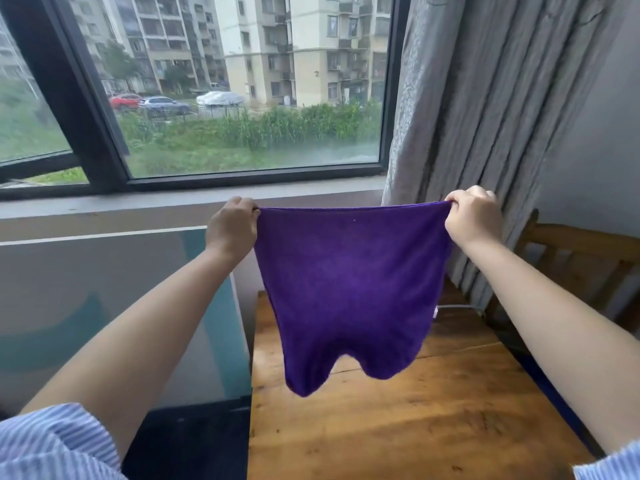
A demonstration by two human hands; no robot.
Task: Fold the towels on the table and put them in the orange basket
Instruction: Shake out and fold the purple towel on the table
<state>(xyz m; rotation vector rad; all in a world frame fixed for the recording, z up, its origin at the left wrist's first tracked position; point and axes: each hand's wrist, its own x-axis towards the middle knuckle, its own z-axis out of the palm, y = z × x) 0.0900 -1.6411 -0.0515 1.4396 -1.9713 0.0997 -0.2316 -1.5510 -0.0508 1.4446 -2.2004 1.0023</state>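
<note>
While stretched above the wooden table (415, 427), purple towel (349, 289), top corners pinched by left hand (231, 225), right hand (472, 216).

Bare table (398, 427) beneath; chair (581, 258) rightward.

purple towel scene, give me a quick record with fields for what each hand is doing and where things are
towel: purple terry cloth towel, held up in the air, hanging unfolded above the table
left hand: left hand grips the top left corner
right hand: right hand grips the top right corner
table: brown wooden table below the towel
basket: not in view
background: dark-framed window, grey curtain
</note>
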